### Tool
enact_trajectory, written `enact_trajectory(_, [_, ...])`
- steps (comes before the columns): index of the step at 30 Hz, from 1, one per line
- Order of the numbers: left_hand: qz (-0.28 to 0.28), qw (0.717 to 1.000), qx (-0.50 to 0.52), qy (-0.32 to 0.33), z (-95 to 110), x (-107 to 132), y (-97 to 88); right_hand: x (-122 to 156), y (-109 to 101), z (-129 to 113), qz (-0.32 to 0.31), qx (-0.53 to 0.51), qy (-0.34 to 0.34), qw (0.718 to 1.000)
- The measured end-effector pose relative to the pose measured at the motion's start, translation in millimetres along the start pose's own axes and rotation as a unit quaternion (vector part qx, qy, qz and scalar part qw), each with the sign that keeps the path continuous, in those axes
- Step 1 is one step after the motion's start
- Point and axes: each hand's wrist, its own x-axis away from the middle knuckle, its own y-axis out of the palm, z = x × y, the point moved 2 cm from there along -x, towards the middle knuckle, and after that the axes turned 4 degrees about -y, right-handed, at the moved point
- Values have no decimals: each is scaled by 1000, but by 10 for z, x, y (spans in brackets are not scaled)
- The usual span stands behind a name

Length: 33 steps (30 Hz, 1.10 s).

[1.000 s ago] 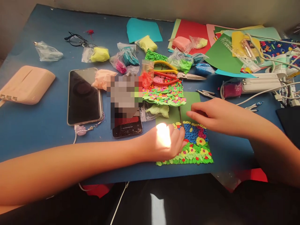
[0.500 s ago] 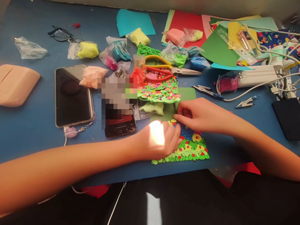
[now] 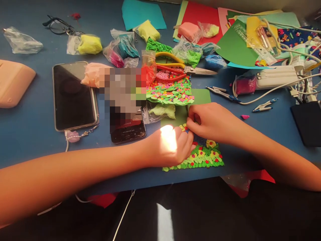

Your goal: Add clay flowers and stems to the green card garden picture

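Observation:
A green card (image 3: 168,123) lies near the table's front edge, its lower part covered with small clay leaves and yellow and red flowers (image 3: 204,157). A blue clay patch sits above them, mostly behind my hands. My left hand (image 3: 173,145) rests over the card's left side, fingers curled together and a patch of sunlight on its back. At the card's right, my right hand (image 3: 207,120) is closed in a pinch, its fingertips meeting those of the left. Whatever either hand holds is hidden. Just above lies a second flower-covered card (image 3: 170,95).
Scissors (image 3: 198,70) lie across the upper card. Bagged clay (image 3: 90,44) is scattered behind, around two phones (image 3: 75,97). To the right are a compass (image 3: 223,93), a pink clay bit (image 3: 245,116), a power strip (image 3: 276,77) and cables. Coloured paper (image 3: 200,16) lies at the back.
My right hand has shifted slightly down and left, so its fingertips now meet my left fingers. The pink clay bit shows more fully beyond my right wrist. The whole view has moved a little.

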Motion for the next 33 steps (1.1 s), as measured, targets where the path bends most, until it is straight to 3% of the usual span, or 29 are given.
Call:
enact_trajectory(4, [11, 1000, -8, -5, 6, 4, 5, 35, -65, 55, -3, -42, -9, 999])
enact_trajectory(6, [-7, 1000, -17, -21, 3, -1, 1, 115, -118, 98, 21, -59, -54, 997])
enact_trajectory(8, [-30, 999, -14, -38, -4, -10, -5, 226, -154, 145, 85, -35, -126, 988])
enact_trajectory(11, [-41, 998, -2, -38, -13, -21, -18, 374, -107, 198, 196, 54, -256, 945])
enact_trajectory(14, [-34, 999, 0, -30, -19, -25, -21, 406, 30, 235, 248, 113, -343, 899])
enact_trajectory(19, [-33, 999, 10, -40, -24, -26, 10, 332, 160, 271, 268, 137, -355, 885])
enact_trajectory(33, [-30, 999, 10, -37, -23, -31, 16, 298, 158, 305, 301, 170, -354, 869])
